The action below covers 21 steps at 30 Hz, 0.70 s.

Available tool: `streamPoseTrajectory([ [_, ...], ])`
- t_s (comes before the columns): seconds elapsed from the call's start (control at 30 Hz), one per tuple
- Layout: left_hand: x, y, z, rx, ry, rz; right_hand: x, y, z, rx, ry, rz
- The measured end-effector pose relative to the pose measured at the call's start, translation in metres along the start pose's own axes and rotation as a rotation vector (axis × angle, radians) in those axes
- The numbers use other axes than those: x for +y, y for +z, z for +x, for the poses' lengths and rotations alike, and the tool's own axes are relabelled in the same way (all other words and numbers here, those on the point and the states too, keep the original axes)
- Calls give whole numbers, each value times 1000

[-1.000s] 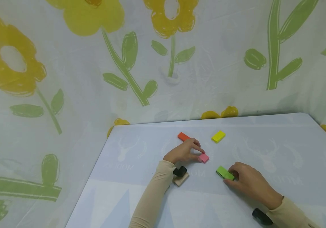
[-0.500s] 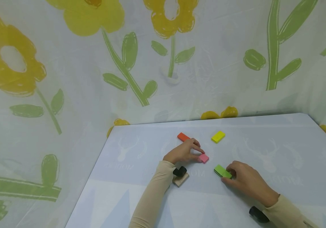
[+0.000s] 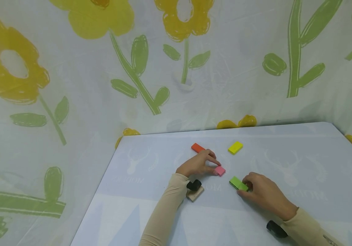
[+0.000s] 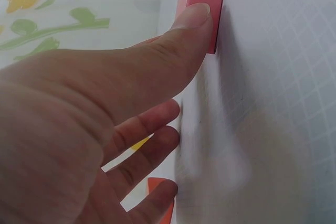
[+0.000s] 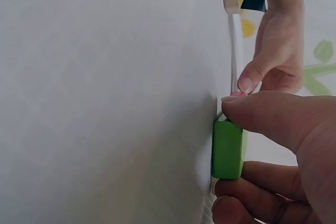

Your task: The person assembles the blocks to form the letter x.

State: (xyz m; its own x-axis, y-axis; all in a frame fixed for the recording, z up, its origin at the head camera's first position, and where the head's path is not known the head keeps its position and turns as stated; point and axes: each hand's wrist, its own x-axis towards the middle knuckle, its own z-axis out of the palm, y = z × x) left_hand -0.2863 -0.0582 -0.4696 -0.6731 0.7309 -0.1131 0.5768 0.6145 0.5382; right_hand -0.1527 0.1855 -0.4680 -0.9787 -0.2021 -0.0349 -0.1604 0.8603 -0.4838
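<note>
My left hand (image 3: 197, 164) pinches a small pink block (image 3: 220, 171) lying on the table, its thumb along one side; the other fingers are spread in the left wrist view. To the right, my right hand (image 3: 268, 194) grips a green block (image 3: 237, 183) between thumb and fingers, low at the tabletop. A short gap separates the green block from the pink one. In the right wrist view the green block (image 5: 227, 149) shows its end face, with the thumb at its upper edge and fingers beneath it; my left hand (image 5: 278, 51) appears beyond.
An orange-red block (image 3: 197, 147) lies behind my left hand, partly covered by it. Farther back is a yellow block (image 3: 235, 147). A beige wooden block (image 3: 195, 194) sits by the left wrist, beneath its black camera (image 3: 194, 185). Flower-printed cloth (image 3: 231, 85) hangs behind the white table (image 3: 126, 218).
My right hand has slid the green block a little to the left and away from me, closer to the pink block. The left hand and pink block have stayed in place.
</note>
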Motion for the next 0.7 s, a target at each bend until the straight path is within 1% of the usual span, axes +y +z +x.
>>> streamPoseTrajectory([
  [0.23, 1, 0, 0, 6, 4, 4, -3, -1, 2, -3, -2, 10],
  [0.47, 1, 0, 0, 5, -3, 8, -5, 1, 6, -18, 21, 18],
  [0.7, 2, 0, -1, 3, -15, -2, -7, 2, 8, -12, 7, 20],
])
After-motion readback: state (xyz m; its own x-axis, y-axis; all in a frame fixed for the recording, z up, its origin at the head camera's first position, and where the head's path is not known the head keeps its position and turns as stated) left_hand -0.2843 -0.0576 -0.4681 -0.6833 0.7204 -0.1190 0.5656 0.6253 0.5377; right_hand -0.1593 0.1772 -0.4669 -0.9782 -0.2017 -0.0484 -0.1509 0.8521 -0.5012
